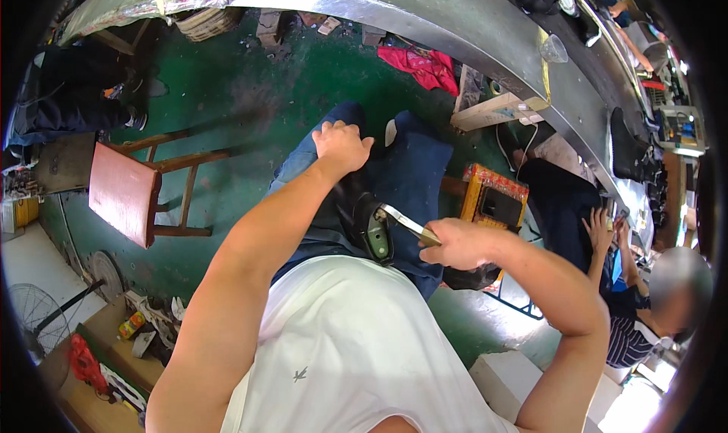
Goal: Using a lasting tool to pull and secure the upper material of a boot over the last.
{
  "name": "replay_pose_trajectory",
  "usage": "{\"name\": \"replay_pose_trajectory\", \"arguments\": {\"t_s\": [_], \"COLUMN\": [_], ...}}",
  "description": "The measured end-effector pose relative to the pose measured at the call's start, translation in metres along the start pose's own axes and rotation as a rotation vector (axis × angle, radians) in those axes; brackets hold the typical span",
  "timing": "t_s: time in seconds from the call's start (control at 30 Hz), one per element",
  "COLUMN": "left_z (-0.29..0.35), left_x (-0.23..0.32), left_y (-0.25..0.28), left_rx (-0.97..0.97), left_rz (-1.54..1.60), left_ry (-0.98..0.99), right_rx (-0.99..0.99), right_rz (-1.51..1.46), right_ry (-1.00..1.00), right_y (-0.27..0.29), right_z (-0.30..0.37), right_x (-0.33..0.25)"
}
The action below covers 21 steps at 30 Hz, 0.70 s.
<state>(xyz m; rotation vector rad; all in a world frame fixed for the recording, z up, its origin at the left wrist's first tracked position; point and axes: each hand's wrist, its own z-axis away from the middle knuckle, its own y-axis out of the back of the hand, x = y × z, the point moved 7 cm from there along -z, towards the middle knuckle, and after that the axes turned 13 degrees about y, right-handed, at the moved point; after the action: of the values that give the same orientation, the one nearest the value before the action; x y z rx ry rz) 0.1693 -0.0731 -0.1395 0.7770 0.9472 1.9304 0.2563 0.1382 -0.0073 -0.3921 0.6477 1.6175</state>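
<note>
A black shoe (353,200) lies across my thighs, its opening toward my belly. Inside that opening shows a green shoe last (377,238) with a hole in its top. My left hand (343,143) bends over the far end of the shoe, thumb out to the right, its fingertips partly hidden. In my right hand (464,243) is a metal hand tool (403,220) with a silvery shaft, gripped at its near end. The shaft points left, and its far tip reaches the top of the last. The exact kind of tool is unclear.
A long metal bench (425,16) curves across the far side and right. At left stands a pink-topped stool (125,194). An orange-edged stand (523,194) is at my right. Another person (629,319) works at far right. A fan (38,319) and shoe-filled box (140,334) are lower left.
</note>
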Motion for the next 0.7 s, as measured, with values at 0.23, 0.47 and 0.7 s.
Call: {"name": "replay_pose_trajectory", "arguments": {"t_s": [0.23, 0.47, 0.7], "left_z": [-0.010, -0.025, -0.014], "left_x": [0.035, 0.050, -0.002], "left_y": [-0.030, -0.026, -0.007], "left_rx": [-0.051, -0.111, 0.017], "left_rz": [0.064, -0.004, -0.094], "left_ry": [-0.063, -0.047, -0.306], "right_rx": [0.309, 0.502, 0.399], "right_rz": [-0.227, -0.102, -0.484], "right_ry": [0.043, -0.107, 0.241], "right_y": [-0.046, -0.043, -0.054], "right_z": [0.034, 0.103, 0.094], "right_x": [0.023, 0.040, 0.059]}}
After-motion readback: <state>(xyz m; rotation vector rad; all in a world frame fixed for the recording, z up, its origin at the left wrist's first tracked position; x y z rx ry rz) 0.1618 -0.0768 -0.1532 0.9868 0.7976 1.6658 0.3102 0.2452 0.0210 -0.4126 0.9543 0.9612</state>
